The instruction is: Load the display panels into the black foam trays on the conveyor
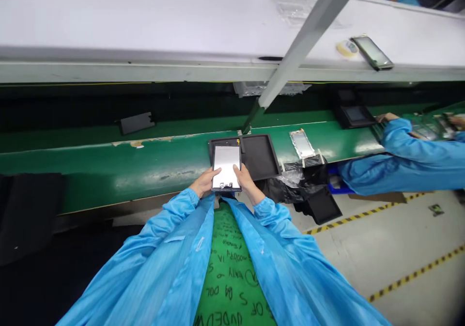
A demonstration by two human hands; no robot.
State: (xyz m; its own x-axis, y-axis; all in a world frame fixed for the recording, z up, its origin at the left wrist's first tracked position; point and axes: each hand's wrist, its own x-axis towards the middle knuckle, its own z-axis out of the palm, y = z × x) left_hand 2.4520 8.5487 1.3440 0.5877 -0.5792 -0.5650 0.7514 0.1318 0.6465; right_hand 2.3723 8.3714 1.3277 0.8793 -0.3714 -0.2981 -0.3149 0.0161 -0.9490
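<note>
My left hand [204, 182] grips the left edge of a tablet-sized screen panel [226, 163], thumb on its face. On the opposite edge, my right hand [247, 181] is closed the same way. The panel has a bright whitish face, a thin dark border and a small black-and-white mark near its lower end. I hold it in front of my body, over the bench's near edge. Just behind it lies a black tray [260, 163]. A dark flat part with a small yellow spot lies beside the tray, partly hidden by the panel.
On the green bench [163, 171] lie a silvery panel [302, 143] and a dark grey plate [136, 123]. A slanted metal post [308, 21] rises to the white shelf [145, 16]. A black plastic bag [283, 190] hangs at the right. Further right, a co-worker's blue sleeve [403, 134] reaches over the bench.
</note>
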